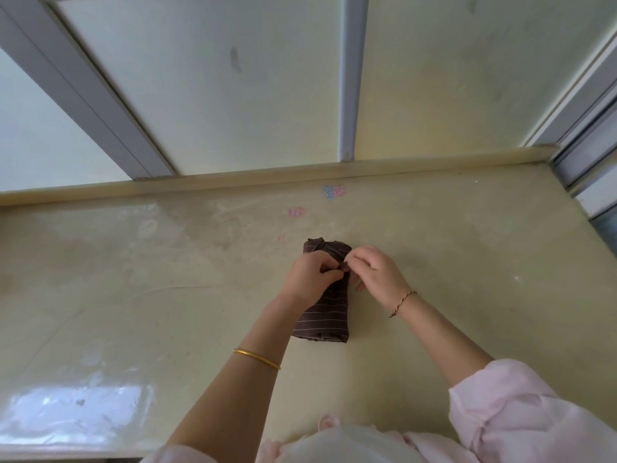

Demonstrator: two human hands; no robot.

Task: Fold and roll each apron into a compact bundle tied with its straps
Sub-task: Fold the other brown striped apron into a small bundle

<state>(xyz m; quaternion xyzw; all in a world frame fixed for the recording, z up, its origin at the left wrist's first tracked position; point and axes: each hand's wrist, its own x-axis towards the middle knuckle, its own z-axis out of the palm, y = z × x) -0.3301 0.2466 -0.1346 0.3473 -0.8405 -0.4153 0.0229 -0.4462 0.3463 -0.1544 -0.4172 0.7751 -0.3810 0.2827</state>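
A pale yellow glossy countertop (pixel 150 279) fills the lower half of the view. A white patch of reflected light lies on its near left corner. At the back it ends in a raised cream ledge (pixel 233 182), with grey-framed white wall panels (pixel 213 78) above.

Moving right, a thin gold bangle (pixel 257 359) circles the left forearm. The left hand (pixel 310 275) lies on top of the rolled brown apron bundle with thin white stripes (pixel 322 320), covering its left middle. Its fingers are curled inward and pinch a narrow brown strap (pixel 344 268) at the top of the roll.

The bundle lies on the counter right of centre, its long axis running away from the person, one end nearer the body and the other toward the ledge. Beyond it, two small pink and blue stickers (pixel 334 192) are stuck to the surface, one of them close to the ledge.

The right hand (pixel 374 272) meets the left over the bundle. Its thumb and forefinger are closed narrowly on the same strap, so the fingertips of both hands almost touch, while its other fingers hang loosely curled above the roll's right edge. A twisted gold-and-dark cord bracelet (pixel 402 304) sits on the right wrist, and a pale pink fabric sleeve (pixel 517 412) is pushed up the right forearm.
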